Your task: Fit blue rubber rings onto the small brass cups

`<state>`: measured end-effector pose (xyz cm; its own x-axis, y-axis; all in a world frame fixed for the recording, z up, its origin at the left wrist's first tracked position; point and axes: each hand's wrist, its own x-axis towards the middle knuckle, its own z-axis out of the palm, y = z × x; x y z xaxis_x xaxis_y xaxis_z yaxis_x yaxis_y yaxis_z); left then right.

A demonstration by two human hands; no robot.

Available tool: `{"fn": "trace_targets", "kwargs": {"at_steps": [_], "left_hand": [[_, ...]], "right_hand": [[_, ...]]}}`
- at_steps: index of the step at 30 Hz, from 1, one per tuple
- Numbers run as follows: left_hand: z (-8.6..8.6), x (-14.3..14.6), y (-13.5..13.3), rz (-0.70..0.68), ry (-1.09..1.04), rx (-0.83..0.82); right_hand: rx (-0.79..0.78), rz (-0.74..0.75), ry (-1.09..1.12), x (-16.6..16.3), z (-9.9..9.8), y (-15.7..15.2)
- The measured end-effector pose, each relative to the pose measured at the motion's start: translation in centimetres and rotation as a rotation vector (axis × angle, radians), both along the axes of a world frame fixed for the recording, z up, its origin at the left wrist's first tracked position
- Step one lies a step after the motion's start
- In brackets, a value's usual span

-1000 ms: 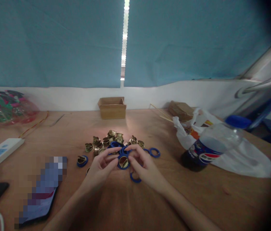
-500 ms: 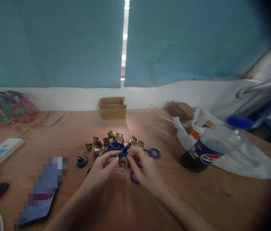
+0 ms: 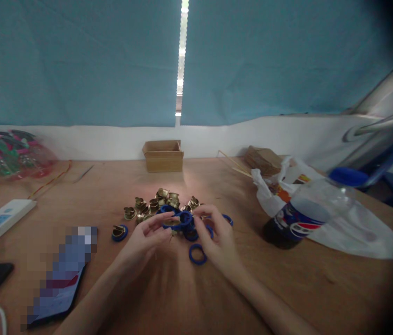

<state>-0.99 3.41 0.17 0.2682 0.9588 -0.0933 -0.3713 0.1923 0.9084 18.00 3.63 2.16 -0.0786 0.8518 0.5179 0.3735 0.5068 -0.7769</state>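
My left hand [image 3: 145,239] is closed, thumb and fingers pinching a brass fitting with a blue ring [image 3: 171,224] around its rim. My right hand [image 3: 219,242] sits just to the right, thumb and index finger apart, with nothing visible between them. Beyond the fingertips, several blue rings [image 3: 186,217] lie partly hidden by my hands. One loose blue ring [image 3: 197,254] rests on the table beside my right thumb. Behind them is a heap of brass fittings [image 3: 154,204]. Left of my left hand lies another brass fitting in a blue ring [image 3: 119,232].
A small cardboard box [image 3: 164,162] stands at the back of the wooden table [image 3: 287,298]. To the right, a cola bottle [image 3: 301,218] leans on a white plastic bag [image 3: 367,237]. At left are a phone [image 3: 63,279], a white power strip [image 3: 1,221] and bagged items [image 3: 11,156].
My right hand has moved right and slightly up, off the fitting that both hands held. The left hand has shifted a little left, and the loose blue ring beside my right thumb is now uncovered.
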Motion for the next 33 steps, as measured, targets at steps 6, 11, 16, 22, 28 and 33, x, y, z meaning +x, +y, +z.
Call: {"fn": "trace_targets", "kwargs": {"at_steps": [6,11,16,22,28,33], "left_hand": [[0.7,-0.5,0.1,-0.007,-0.068,-0.030],[0.5,-0.1,0.1,0.073,-0.034,0.024],[0.2,0.5,0.0,0.152,-0.067,0.025],[0.2,0.6,0.0,0.184,-0.088,0.005],[0.2,0.7,-0.2,0.189,-0.037,0.025],[0.4,0.7,-0.3,0.165,0.009,0.047]], "right_hand": [[-0.132,-0.191,0.228,2.5,1.2,2.0],[-0.156,-0.089,0.011,2.1,1.1,1.5],[-0.158,0.195,-0.516,0.7,0.1,0.3],[-0.204,0.164,-0.951,0.1,-1.2,0.3],[-0.230,0.110,-0.999,-0.2,-0.9,0.1],[-0.182,0.097,-0.999,-0.3,-1.2,0.0]]}}
